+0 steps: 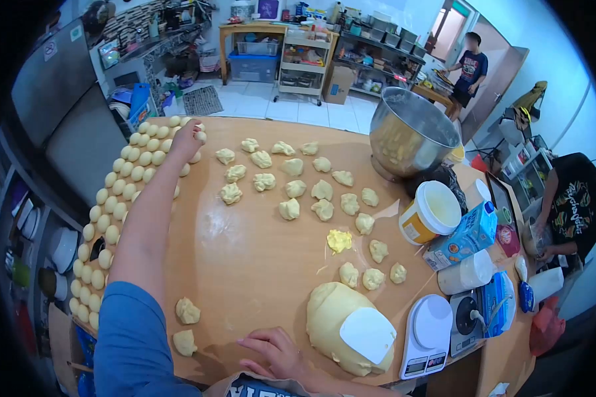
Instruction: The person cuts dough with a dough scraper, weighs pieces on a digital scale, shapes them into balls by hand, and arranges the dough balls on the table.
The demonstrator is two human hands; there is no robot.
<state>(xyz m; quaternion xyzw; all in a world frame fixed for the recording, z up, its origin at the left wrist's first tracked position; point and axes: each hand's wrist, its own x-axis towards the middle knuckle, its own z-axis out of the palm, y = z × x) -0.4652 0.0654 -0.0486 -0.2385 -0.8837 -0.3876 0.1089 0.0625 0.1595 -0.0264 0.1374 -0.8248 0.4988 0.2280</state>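
Rows of smooth round dough balls (111,234) line the left edge of the wooden table (245,264). At the far end of those rows, my left hand (187,140) is closed on a dough ball (200,136). Near the front edge, my right hand (275,352) hovers over or rests on the table with its fingers apart, holding nothing. Rough dough pieces (295,188) are spread over the middle, with a rough piece (187,311) at the lower left. Right of my right hand sits a large dough mass (328,311) with a white scraper (368,335) on it.
A steel mixing bowl (414,132), a white tub (430,212), a blue carton (462,236) and a white scale (427,336) stand along the right side. A yellow lump (339,241) lies mid-table. One person works at the right; another stands at the back.
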